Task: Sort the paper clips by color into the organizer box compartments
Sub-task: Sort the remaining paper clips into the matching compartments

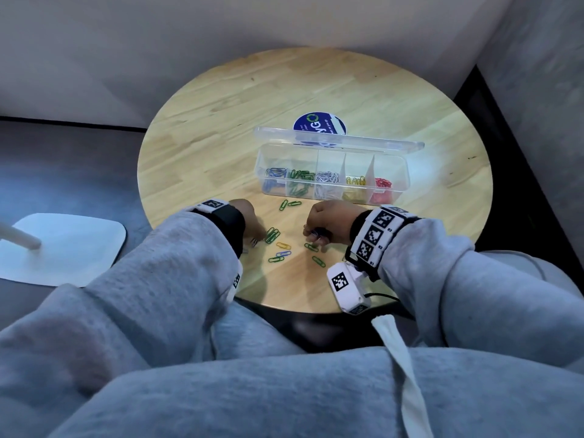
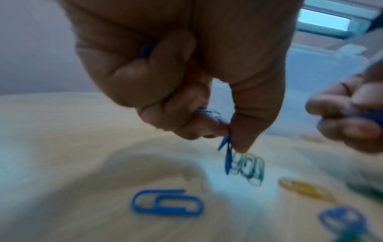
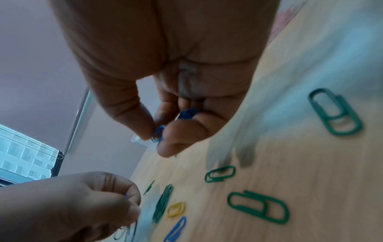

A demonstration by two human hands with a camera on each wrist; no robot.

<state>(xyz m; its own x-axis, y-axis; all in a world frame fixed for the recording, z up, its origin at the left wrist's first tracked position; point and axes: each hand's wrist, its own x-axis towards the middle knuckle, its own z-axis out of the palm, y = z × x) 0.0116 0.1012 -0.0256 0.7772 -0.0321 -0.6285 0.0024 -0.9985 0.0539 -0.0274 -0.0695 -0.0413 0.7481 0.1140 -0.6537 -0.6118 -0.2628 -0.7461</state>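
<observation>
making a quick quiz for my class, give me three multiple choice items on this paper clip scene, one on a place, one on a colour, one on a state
1. Which compartment of the organizer box holds the red clips, seen from the head view?
A. far left
B. middle
C. far right

2. What colour are the clips pinched in the left hand?
A. blue
B. yellow
C. red

3. What state is the box lid in?
A. closed flat
B. open, standing up behind the box
C. lying off the table

Answers:
1. C, the red pile sits in the last compartment on the right, beside the yellow one.
2. A, the left wrist view shows blue clips between thumb and fingers.
3. B, the clear lid rises behind the open compartments.
</observation>
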